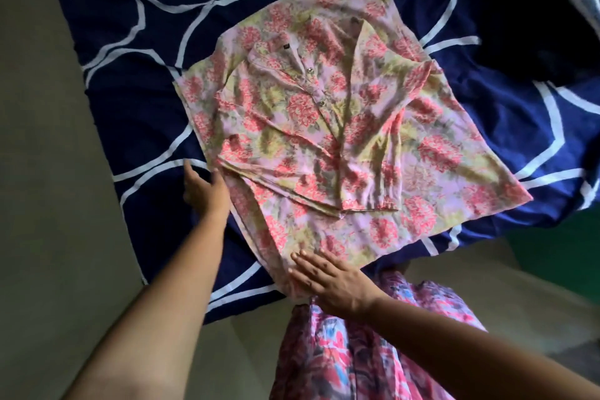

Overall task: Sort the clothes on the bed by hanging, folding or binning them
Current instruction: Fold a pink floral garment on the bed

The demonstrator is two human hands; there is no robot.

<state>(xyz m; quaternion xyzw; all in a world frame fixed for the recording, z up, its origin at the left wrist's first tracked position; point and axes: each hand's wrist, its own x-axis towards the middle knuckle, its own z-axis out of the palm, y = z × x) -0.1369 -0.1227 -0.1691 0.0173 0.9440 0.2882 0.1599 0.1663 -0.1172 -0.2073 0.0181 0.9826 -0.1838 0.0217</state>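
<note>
Head view: a pink, yellow and lilac floral top [324, 127] of thin woven cloth lies flat in the middle of the frame on a navy bed cover [130, 91] with white looping lines. Its buttoned front faces up and both sleeves are already folded in across the body.

The left hand [205, 189] is at the top's left edge, centre left of the frame. Its fingertips meet the hem, but I cannot tell whether they pinch the cloth or only touch it. The right hand [328, 279], lower centre, lies flat with straight fingers pressing down the top's nearest corner, grasping nothing.

Pale floor [39, 172] fills the left side. The person's own pink and blue patterned dress [357, 360] hangs at the bottom of the frame.

The step in hand looks like the body fold. To do it well:
- Keep the flat right palm anchoring the near corner so the thin cloth does not slide on the cover.
- Pinch the left hem through both layers.
- Carry it across in one move, so that the tucked sleeves stay trapped inside.
- Line up the edges before letting go, then smooth outward from the crease.
</note>
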